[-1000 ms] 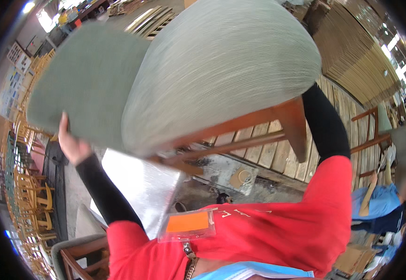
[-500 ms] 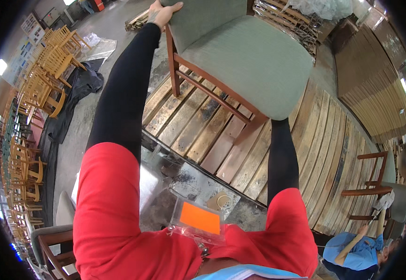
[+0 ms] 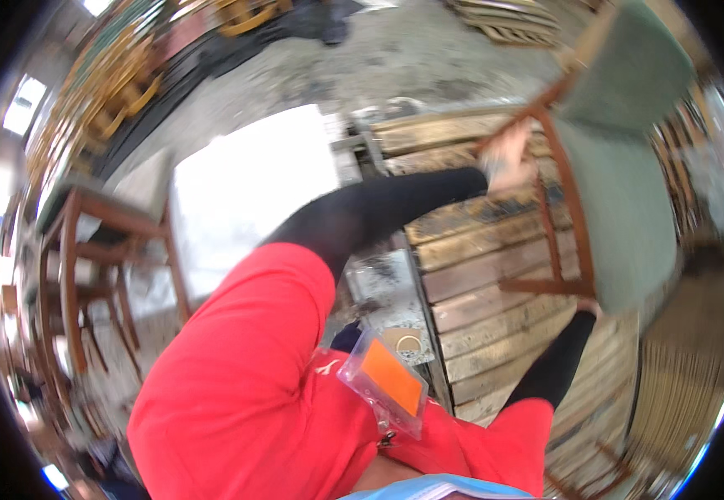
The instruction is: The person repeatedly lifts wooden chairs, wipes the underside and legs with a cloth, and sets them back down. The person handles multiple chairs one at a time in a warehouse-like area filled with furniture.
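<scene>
An upholstered chair (image 3: 624, 212) with a grey-green seat and back and a reddish-brown wooden frame is over the slatted wooden platform (image 3: 470, 300) in front of me. My left hand (image 3: 509, 158) is at the chair's rear leg, on the left side of the frame; motion smears its fingers, so its grip is unclear. Against the front corner of the seat, by the top of the front leg, my right hand (image 3: 589, 307) is closed on the chair. Most of that hand is hidden behind the seat.
A white-covered block (image 3: 254, 183) stands left of the platform, with another upholstered chair (image 3: 112, 225) beyond it. Stacked cardboard sheets (image 3: 691, 367) rise at the right. Slatted wooden pieces (image 3: 508, 21) lie at the far side. A blurred wooden chair frame (image 3: 599, 475) shows at lower right.
My view has swung left, so the chair appears farther right. My left hand has left the top of the backrest and come down to the rear leg. My right hand stays at the seat's front corner.
</scene>
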### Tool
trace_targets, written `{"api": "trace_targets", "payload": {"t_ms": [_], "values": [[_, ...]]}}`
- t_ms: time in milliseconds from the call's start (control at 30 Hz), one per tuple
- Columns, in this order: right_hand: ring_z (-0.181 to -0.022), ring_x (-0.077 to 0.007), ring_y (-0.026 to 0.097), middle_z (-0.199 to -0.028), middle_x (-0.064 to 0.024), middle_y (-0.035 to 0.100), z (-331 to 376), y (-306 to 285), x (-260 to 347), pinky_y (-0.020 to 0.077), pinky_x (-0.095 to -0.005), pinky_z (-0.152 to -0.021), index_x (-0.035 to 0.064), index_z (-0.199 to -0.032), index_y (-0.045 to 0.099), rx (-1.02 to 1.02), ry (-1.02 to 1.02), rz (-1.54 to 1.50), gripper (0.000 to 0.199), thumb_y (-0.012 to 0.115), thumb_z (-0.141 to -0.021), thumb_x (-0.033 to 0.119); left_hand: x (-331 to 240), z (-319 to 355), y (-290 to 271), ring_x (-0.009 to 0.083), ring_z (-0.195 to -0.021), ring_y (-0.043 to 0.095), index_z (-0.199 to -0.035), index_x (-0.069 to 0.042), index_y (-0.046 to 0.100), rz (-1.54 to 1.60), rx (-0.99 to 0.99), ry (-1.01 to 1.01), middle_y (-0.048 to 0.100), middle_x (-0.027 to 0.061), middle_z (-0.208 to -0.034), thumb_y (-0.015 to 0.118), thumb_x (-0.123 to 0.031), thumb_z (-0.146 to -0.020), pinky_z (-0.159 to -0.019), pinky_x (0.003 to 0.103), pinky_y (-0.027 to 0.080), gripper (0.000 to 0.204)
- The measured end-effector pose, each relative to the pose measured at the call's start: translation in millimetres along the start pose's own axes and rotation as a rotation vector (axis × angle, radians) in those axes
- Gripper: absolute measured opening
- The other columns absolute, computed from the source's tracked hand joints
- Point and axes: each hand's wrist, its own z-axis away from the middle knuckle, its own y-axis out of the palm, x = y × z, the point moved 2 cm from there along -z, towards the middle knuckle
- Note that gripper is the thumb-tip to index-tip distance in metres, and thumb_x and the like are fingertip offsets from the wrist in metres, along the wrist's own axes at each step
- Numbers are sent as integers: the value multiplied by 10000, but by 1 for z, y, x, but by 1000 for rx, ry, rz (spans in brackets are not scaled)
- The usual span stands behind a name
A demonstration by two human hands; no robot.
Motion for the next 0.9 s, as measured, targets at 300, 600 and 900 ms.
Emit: {"api": "trace_targets", "payload": {"t_ms": [300, 600, 900], "values": [[-657, -146, 413, -765, -8, 420, 307, -8, -258, 371, -301, -594, 124, -882, 460, -167, 623, 437, 232, 505, -1029, 298, -39, 566, -326, 287, -588, 678, -713, -1, 683, -299, 325, -1261, 662, 169, -637, 494, -370, -922, -632, 446, 553, 464], [-609, -145, 360, -667, 30, 339, 741, 389, -382, 340, -326, -597, 174, -734, 391, 1324, 1152, 450, 413, 509, -1054, 408, -196, 860, -557, 137, -498, 533, -989, -67, 537, -3, -1893, -1229, 560, 46, -653, 530, -354, -1017, -420, 343, 403, 289], [-980, -272, 655, -1073, -131, 626, 1025, 519, -319, 562, -464, -876, 60, -1264, 501, 1412, 1282, 163, 564, 660, -953, 503, -375, 793, -809, 343, -1221, 556, -1251, -52, 587, -1862, -1092, -551, 622, 149, -1238, 733, -203, -848, -1052, 439, 430, 454]]}}
